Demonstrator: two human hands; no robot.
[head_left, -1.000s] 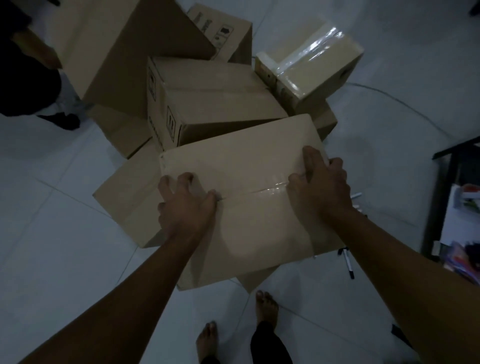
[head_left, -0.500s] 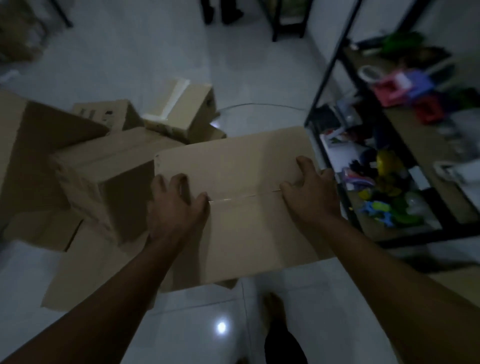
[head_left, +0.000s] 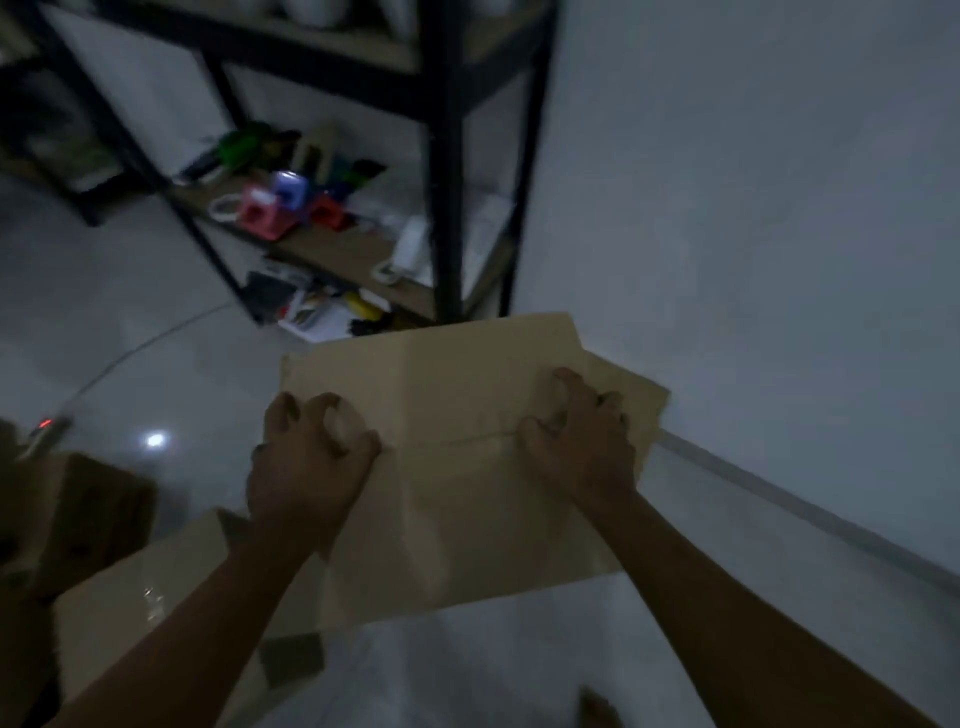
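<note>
Holding a cardboard box (head_left: 457, 499) in both hands, centre of view; light dim, picture blurred.
Pale wall (head_left: 753, 208) fills 12 to 4 o'clock. Glossy floor (head_left: 130, 338) spans 8 to 10 o'clock, with one light glint. Black shelf rack (head_left: 447, 156) stands at 11 to 12 o'clock against the wall. Cardboard box: plain top panel faces the camera, with its far edge toward 12 o'clock just before the rack's foot and a seam running 9 to 3 o'clock. A second carton (head_left: 130, 597) lies at 7 o'clock under the left forearm. The left hand (head_left: 306, 467) grips the panel's 9 o'clock side, fingers curled onto the card and thumb at the seam. The right hand (head_left: 576, 441) grips the 3 o'clock side likewise. Small pink item (head_left: 260, 213) on the rack's lower shelf at 11 o'clock; type unclear.
</note>
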